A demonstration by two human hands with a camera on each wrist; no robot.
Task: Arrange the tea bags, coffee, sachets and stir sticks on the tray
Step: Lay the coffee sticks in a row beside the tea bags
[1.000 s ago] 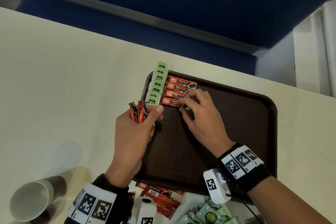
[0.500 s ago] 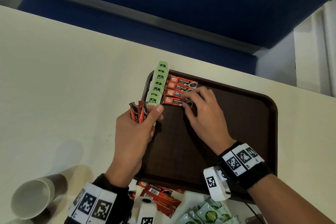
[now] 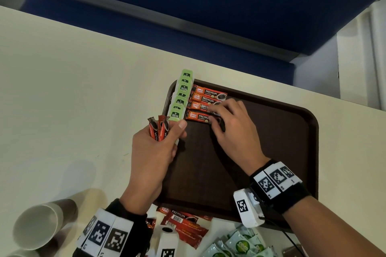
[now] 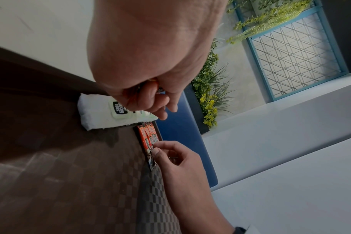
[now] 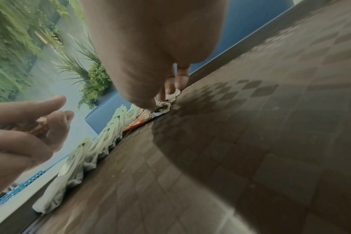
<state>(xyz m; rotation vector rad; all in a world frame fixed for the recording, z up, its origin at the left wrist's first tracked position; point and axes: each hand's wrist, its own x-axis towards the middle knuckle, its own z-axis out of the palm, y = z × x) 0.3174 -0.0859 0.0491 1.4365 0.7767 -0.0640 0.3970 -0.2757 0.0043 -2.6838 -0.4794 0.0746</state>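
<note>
Four coffee sticks (image 3: 205, 103) lie crosswise in the tray's (image 3: 292, 152) far left corner, beside the tea bags (image 3: 180, 98). The right hand (image 3: 231, 131) pinches the nearest stick's right end; the left hand (image 3: 154, 152) grips spare sticks (image 3: 158, 129) pointing away.

Seemingly plastic, checker-textured tray (image 3: 282, 131)

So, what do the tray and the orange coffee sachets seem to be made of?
The tray looks like hard moulded plastic, dark brown: raised rounded rim, and a woven checker texture with dull sheen in the wrist views. The coffee sachets look like glossy printed foil or plastic film: shiny surface and crimped ends. I cannot say the exact film.
</note>
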